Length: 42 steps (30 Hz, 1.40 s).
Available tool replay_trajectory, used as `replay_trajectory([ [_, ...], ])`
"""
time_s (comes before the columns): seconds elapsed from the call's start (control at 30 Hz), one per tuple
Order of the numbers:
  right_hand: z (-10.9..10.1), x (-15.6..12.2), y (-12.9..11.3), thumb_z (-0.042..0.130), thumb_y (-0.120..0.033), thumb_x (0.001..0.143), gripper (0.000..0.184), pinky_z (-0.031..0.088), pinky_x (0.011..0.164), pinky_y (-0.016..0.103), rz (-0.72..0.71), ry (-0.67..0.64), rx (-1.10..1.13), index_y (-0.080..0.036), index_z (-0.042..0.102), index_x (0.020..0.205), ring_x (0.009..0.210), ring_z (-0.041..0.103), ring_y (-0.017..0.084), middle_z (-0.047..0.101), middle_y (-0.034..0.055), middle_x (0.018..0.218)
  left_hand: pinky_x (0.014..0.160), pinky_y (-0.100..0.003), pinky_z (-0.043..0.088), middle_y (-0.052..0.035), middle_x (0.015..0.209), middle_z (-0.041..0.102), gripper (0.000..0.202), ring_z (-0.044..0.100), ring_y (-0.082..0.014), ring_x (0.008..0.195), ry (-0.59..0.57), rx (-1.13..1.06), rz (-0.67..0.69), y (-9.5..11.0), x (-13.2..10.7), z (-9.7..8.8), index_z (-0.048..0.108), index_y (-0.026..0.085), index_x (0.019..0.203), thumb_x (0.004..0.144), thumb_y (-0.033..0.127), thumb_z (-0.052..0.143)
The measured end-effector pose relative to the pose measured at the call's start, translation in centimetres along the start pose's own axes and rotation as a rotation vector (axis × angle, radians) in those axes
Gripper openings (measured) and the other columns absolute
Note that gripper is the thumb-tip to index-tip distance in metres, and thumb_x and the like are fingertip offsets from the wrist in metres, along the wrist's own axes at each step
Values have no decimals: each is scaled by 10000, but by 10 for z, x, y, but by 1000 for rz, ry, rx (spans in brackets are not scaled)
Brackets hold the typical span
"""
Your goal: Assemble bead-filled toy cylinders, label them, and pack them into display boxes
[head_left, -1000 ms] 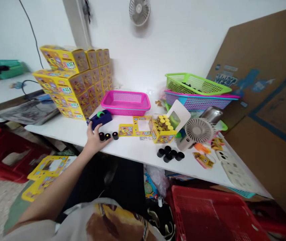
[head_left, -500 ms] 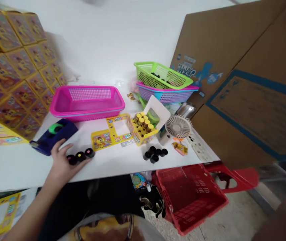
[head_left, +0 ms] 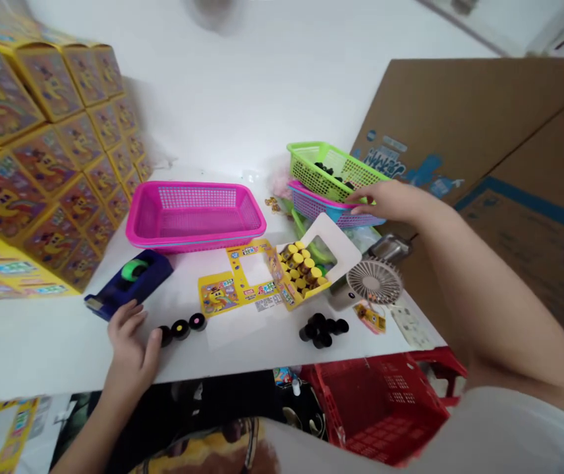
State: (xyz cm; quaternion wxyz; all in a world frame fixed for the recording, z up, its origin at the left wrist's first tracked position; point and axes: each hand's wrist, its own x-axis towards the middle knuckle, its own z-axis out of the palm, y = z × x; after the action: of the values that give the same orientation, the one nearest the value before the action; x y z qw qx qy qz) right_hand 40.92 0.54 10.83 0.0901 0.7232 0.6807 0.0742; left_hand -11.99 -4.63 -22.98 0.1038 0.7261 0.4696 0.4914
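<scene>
My left hand (head_left: 131, 339) rests on the white table with thumb and fingers apart, at the left end of a row of three small black round containers (head_left: 180, 329). Its thumb is against the leftmost one, which is partly covered. Just above its fingertips sits a dark blue tape dispenser (head_left: 149, 280) with a green roll. Over on the right, my right hand (head_left: 385, 201) is at the front corner of a green basket (head_left: 306, 153) holding black pieces. Its fingers are stretched out and slightly spread, in front of the purple and blue baskets (head_left: 331, 209) below. I see nothing held in it.
An open yellow box (head_left: 292, 296) holds several yellow-capped jars. Nearby are a small fan (head_left: 375, 282), a cluster of black containers (head_left: 321, 332) and a pink basket (head_left: 193, 245). Stacked yellow boxes (head_left: 64, 151) stand left, cardboard (head_left: 410, 118) right, a red crate (head_left: 375, 408) below.
My right arm has come up from the lower right to the green basket. My left hand's fingers have drawn closer together beside the black containers. The view has shifted.
</scene>
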Motion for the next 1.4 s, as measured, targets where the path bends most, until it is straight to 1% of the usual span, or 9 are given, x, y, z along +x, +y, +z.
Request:
replay_trajectory([
  [0.1,21,38,6,696,-336,905,314,544,907,390,-61,-111,-59,-284,797,1197,1014,733,298,816,62,1120,1124,-691,487,-213,1420,465,323,577,-394,1319,65,31,45,11,3,0,473,219,1288,995,315,567],
  [0.2,33,47,8,698,-343,879,242,538,853,376,-50,-124,-112,-255,828,1063,948,734,301,822,84,985,1138,-684,465,-198,1386,500,278,600,-377,1266,81,64,78,16,5,-1,511,221,1264,1004,312,546],
  [0.37,18,50,22,843,-458,746,343,521,723,351,80,-46,-119,-237,824,1007,850,722,296,794,70,865,1126,-662,474,-199,1384,511,264,592,-379,1272,68,86,68,14,3,1,539,213,1241,1009,336,521],
  [0.47,7,53,33,877,-446,709,336,520,709,329,164,0,7,-242,824,971,816,716,266,777,26,811,1130,-653,474,-194,1369,521,258,566,-389,1320,76,93,31,12,2,3,552,213,1207,1003,366,517],
  [0.73,6,58,34,782,-197,730,291,529,836,377,144,163,-50,-205,795,1020,985,698,319,787,100,972,1151,-629,463,-193,1391,506,262,581,-362,1290,85,79,10,15,3,2,561,202,1210,1013,359,487],
  [0.83,12,56,27,709,-197,798,220,531,909,440,129,206,-94,-184,795,1000,1097,660,375,771,159,960,1153,-620,466,-192,1404,497,269,584,-358,1287,82,77,17,16,2,2,559,202,1228,1014,351,492],
  [0.97,13,52,22,617,-235,865,244,530,925,540,151,304,-128,-157,778,1032,1204,589,456,734,244,1144,1168,-602,467,-182,1426,485,282,587,-342,1282,89,75,10,15,0,4,557,212,1246,1014,360,495],
  [1.17,8,54,24,523,-171,858,296,512,935,468,118,351,-132,-138,760,1033,1016,654,372,731,217,1084,1152,-607,478,-188,1437,484,296,592,-347,1269,89,78,-8,13,-1,6,561,204,1253,1014,365,497],
  [1.4,-8,57,28,401,-133,942,344,417,1070,475,84,429,-136,-121,731,1039,1143,584,349,709,218,1132,1151,-601,474,-193,1454,478,303,592,-335,1270,76,80,0,14,-2,6,563,186,1270,1032,356,482],
])
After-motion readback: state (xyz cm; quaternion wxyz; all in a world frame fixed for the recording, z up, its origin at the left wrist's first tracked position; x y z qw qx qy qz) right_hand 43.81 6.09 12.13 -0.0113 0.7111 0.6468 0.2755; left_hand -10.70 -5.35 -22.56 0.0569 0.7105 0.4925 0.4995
